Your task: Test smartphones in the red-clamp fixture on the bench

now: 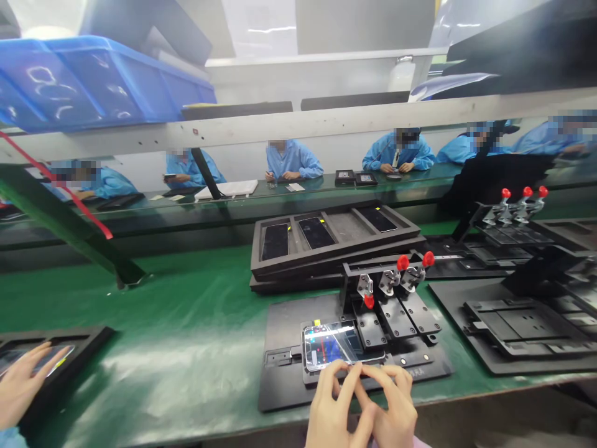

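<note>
Two hands: our left hand (332,407) and our right hand (392,404) sit side by side at the front edge of the green bench mat (153,354).
Fingers: curled, with the fingertips (347,368) of both hands close together at the lower edge of the smartphone; we cannot tell whether they are clamped on it.
Smartphone: one, (326,346) lying flat with a glossy, reflective face on a black fixture plate (284,386), just ahead of our fingers.
Toggle clamps: three with red knobs (389,280) stand just behind the smartphone on that plate; three more (517,208) stand on a second fixture (508,239) further right.
Trays: a stack of black trays (336,249) lies beyond the clamps; the top one has four compartments, three holding dark panels.
Third plate: one black jig plate (513,330) lies at the right, beside the first fixture.
In the way: one pale horizontal beam (280,127) crosses our view, with one blue plastic bin (93,81) above it at the left and one dark diagonal strut (60,218) below it.
Co-workers: one neighbouring hand (28,386) in a blue sleeve rests on a black tray (88,339) at lower left; six people in blue smocks (291,160) sit past the beam.
</note>
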